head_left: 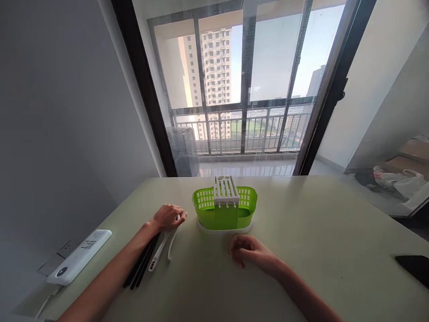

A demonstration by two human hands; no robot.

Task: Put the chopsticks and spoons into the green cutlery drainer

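Note:
In the head view a green caddy basket (204,219) with slotted sides and a white base stands at mid-table. A white slotted rack (226,190) sits across its middle. My left hand (169,218) is to the basket's left, its fingers closed around the upper part of a thin white utensil (171,246), whose head is hidden. Under and beside that hand lie several black chopsticks (142,264) and a white handle (157,255) with a dark printed mark. My right hand (253,252) rests in front of the basket, fingers loosely curled and apart, with nothing visible in them.
A white power strip (82,255) with a cable lies along the table's left edge. At the far right edge is a black object (414,268), partly cut off. A glass window (248,89) stands behind the table. Bags and boxes (402,179) sit beyond it at right.

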